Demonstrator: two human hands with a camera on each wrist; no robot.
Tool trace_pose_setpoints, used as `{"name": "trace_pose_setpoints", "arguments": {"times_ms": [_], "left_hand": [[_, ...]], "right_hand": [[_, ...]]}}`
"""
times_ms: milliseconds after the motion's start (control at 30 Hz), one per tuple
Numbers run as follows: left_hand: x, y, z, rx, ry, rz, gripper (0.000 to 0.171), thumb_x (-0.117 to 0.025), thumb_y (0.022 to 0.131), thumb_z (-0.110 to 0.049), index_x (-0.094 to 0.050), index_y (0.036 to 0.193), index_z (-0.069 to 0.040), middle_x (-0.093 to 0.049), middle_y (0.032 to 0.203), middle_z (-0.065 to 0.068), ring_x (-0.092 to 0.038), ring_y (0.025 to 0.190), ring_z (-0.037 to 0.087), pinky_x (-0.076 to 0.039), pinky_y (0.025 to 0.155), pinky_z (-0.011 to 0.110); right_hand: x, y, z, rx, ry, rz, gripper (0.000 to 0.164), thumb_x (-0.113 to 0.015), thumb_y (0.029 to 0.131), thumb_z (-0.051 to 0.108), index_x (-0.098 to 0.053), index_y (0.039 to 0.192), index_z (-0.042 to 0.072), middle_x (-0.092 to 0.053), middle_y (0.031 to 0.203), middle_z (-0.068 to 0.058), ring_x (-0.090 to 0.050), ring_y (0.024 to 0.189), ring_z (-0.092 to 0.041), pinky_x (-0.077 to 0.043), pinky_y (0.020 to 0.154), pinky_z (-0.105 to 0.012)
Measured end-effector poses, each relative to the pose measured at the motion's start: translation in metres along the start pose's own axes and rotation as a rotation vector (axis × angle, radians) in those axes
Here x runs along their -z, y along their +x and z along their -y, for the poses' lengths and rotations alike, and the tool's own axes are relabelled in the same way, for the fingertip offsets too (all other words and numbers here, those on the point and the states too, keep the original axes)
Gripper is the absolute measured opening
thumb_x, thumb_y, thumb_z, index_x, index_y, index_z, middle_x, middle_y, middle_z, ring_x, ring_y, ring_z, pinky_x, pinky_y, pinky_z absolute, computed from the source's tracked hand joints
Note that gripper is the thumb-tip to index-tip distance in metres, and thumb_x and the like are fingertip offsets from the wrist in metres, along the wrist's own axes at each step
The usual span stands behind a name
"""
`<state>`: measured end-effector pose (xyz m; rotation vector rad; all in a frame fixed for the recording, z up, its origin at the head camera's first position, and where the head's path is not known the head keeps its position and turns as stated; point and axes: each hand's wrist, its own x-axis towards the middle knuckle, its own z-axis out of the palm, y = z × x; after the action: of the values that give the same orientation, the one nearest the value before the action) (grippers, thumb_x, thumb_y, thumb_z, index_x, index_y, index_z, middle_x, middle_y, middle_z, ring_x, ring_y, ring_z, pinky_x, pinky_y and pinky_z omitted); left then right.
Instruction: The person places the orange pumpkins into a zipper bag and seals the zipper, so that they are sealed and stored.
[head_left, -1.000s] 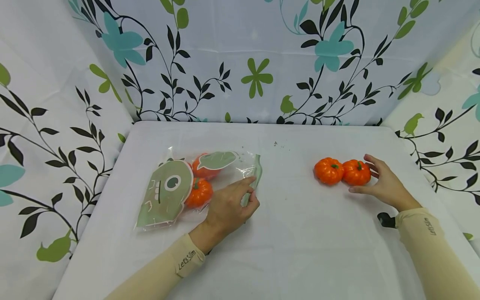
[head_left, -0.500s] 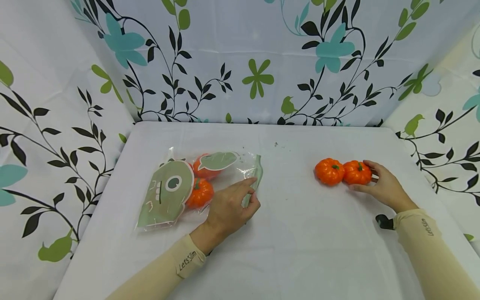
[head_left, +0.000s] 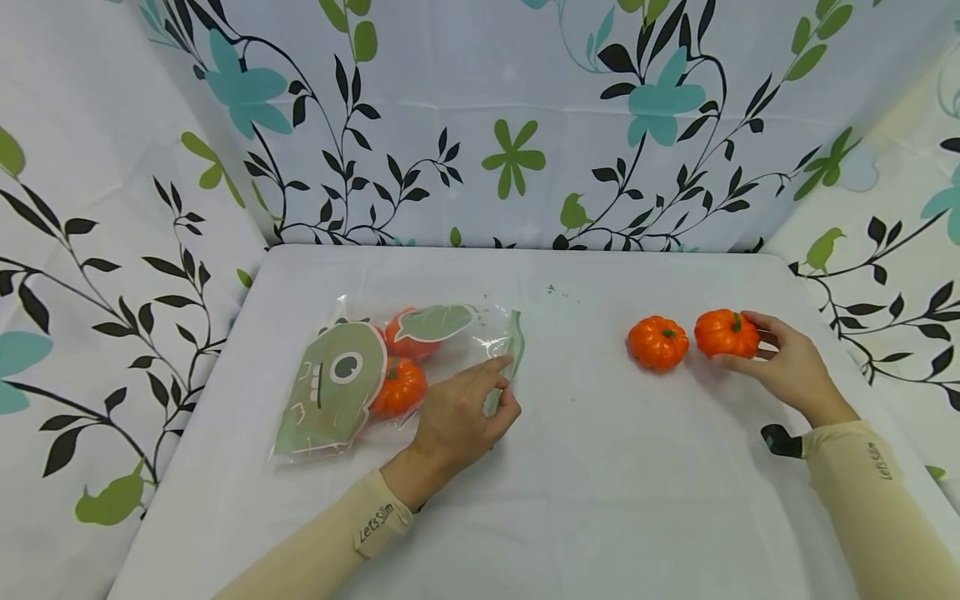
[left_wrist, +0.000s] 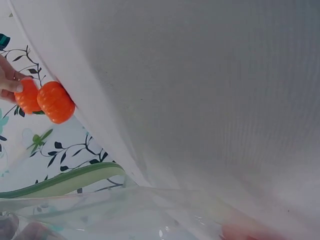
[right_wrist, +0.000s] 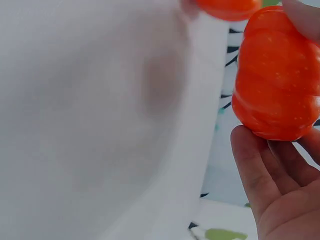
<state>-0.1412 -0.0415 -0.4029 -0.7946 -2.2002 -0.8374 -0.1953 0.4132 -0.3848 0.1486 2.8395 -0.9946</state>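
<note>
On the left of the table lies a clear zip bag (head_left: pixel 322 417) with a green cartoon face. My left hand (head_left: pixel 457 417) pinches its green-edged mouth at the right end, and the mouth bows open in the left wrist view. Two orange toy pumpkins, one in front (head_left: pixel 400 388) and one partly covered by a green leaf-shaped print, lie inside. To the right, my right hand (head_left: pixel 798 371) holds another orange pumpkin (head_left: pixel 726 333) between thumb and fingers, raised off the table. A loose pumpkin (head_left: pixel 657 343) sits just left of it, apart from it.
A white cloth covers the table (head_left: pixel 585 467). Patterned curtains (head_left: pixel 510 108) hang behind it and at both sides. A few small dark marks show near the table's back edge. A black wrist strap piece (head_left: pixel 782 442) sticks out beside the right sleeve.
My right hand has closed round the right pumpkin and lifted it slightly up and to the right, parting it from its neighbour. The left hand and the bag have stayed put.
</note>
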Motion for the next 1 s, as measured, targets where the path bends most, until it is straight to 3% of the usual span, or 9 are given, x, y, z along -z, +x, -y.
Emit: {"name": "trace_pose_setpoints", "arguments": {"times_ms": [100,167,233,333,500,733,1000], "left_hand": [[0.001,0.000,0.000,0.010,0.008,-0.005,0.005,-0.067,0.079,-0.008,-0.067,0.083,-0.005,-0.075,0.109,0.010,-0.074,0.094,0.022,-0.059,0.077,0.030],[0.002,0.000,0.000,0.017,0.012,-0.007,0.005,-0.067,0.078,-0.008,-0.066,0.083,-0.005,-0.075,0.109,0.010,-0.074,0.094,0.021,-0.059,0.076,0.030],[0.002,0.000,0.000,0.024,0.016,-0.008,0.006,-0.068,0.078,-0.008,-0.066,0.083,-0.005,-0.075,0.109,0.010,-0.075,0.093,0.021,-0.059,0.076,0.029],[0.003,0.001,0.000,0.028,0.019,-0.014,0.006,-0.067,0.078,-0.008,-0.066,0.083,-0.005,-0.075,0.109,0.010,-0.075,0.092,0.021,-0.059,0.075,0.029],[0.004,0.001,-0.001,0.037,0.018,-0.027,0.004,-0.067,0.078,-0.009,-0.066,0.081,-0.006,-0.075,0.109,0.009,-0.075,0.092,0.020,-0.059,0.075,0.029],[0.005,0.001,-0.003,0.028,0.019,-0.045,0.005,-0.068,0.075,-0.007,-0.066,0.079,-0.007,-0.076,0.109,0.008,-0.075,0.091,0.020,-0.060,0.073,0.029],[0.005,0.001,-0.005,0.019,0.004,-0.032,0.003,-0.067,0.077,-0.008,-0.066,0.080,-0.007,-0.075,0.111,0.010,-0.074,0.096,0.022,-0.059,0.078,0.030]], "right_hand": [[-0.003,-0.001,0.017,0.046,0.049,-0.028,0.098,-0.078,0.085,0.048,-0.028,0.159,0.007,-0.034,0.156,-0.026,-0.044,0.130,-0.049,-0.053,0.096,-0.035],[-0.007,-0.002,0.031,0.096,0.079,-0.022,0.093,-0.079,0.086,0.042,-0.031,0.158,0.006,-0.036,0.155,-0.024,-0.046,0.130,-0.047,-0.051,0.088,-0.016],[-0.014,-0.002,0.046,0.154,0.104,-0.005,0.089,-0.080,0.086,0.036,-0.034,0.157,0.006,-0.039,0.154,-0.023,-0.048,0.129,-0.044,-0.044,0.082,-0.005],[-0.028,-0.005,0.069,0.248,0.124,0.024,0.086,-0.083,0.084,0.029,-0.039,0.154,0.006,-0.043,0.152,-0.021,-0.052,0.125,-0.042,-0.045,0.084,-0.006],[-0.051,-0.009,0.107,0.332,0.173,0.083,0.083,-0.086,0.081,0.028,-0.045,0.151,0.009,-0.049,0.148,-0.015,-0.058,0.120,-0.038,-0.048,0.089,-0.014],[-0.092,-0.009,0.142,0.389,0.228,0.205,0.086,-0.090,0.075,0.036,-0.050,0.147,0.010,-0.055,0.142,-0.008,-0.061,0.117,-0.030,-0.053,0.097,-0.046],[-0.141,-0.007,0.160,0.460,0.292,0.292,0.080,-0.090,0.075,0.029,-0.054,0.144,0.011,-0.058,0.140,-0.003,-0.056,0.124,-0.025,-0.051,0.100,-0.044]]}}
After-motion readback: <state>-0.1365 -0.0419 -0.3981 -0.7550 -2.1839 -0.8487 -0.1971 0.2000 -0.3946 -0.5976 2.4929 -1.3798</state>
